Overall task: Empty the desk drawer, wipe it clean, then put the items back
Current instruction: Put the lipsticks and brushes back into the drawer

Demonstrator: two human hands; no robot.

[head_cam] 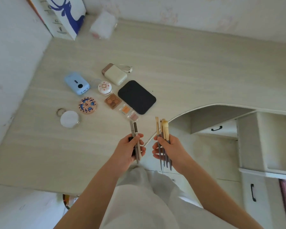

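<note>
Drawer: the one being emptied cannot be picked out for certain; a handled drawer front (216, 128) shows under the curved edge to the right, looking shut.
Brushes: a bunch of makeup brushes (163, 129) stands bristles-up in the right hand (169, 150), handles gathered low, probably so the soft tips touch nothing.
Pens: two or three slim cosmetic pencils (135, 138) sit upright in the left hand (130, 149), with a small dark item tucked against the palm.
Hands: both are closed around their bundles, held side by side and apart, above the near edge of the surface (205, 71).
Laid-out items: a black pad (136, 96), cream power bank (115, 76), blue power bank (77, 83), round patterned jar (104, 87), patterned compact (87, 105), round mirror (69, 119), and small eyeshadow pans (113, 101) lie spread flat, well apart from the back wall.
Why spread: single-layer spacing likely keeps everything visible and easy to return.
Stage: seemingly emptying, with the long thin things sorted by kind into each fist.
Next: both bundles probably go down near the pans.
</note>
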